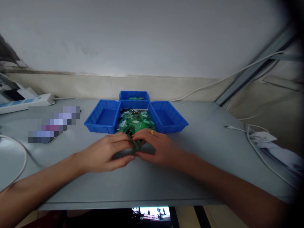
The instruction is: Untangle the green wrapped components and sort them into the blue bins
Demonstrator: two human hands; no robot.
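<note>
Both hands meet over the near part of the table, in front of a pile of small green packets (135,119). My left hand (108,152) and my right hand (158,146) pinch one small green packet (136,145) between their fingertips. The packet is partly covered by the fingers, and its contents cannot be made out. A ring sits on a finger of my right hand. Around the pile stand a left blue bin (102,128), a right blue bin (174,128) and a back blue bin (134,103). Some green pieces lie in the back bin.
A pixelated flat object (54,125) lies on the grey table (95,186) at left, near a white power strip (30,102). White cables (251,142) and white items lie at right, by a slanted metal leg (242,71). A lit screen (152,213) shows below the table edge.
</note>
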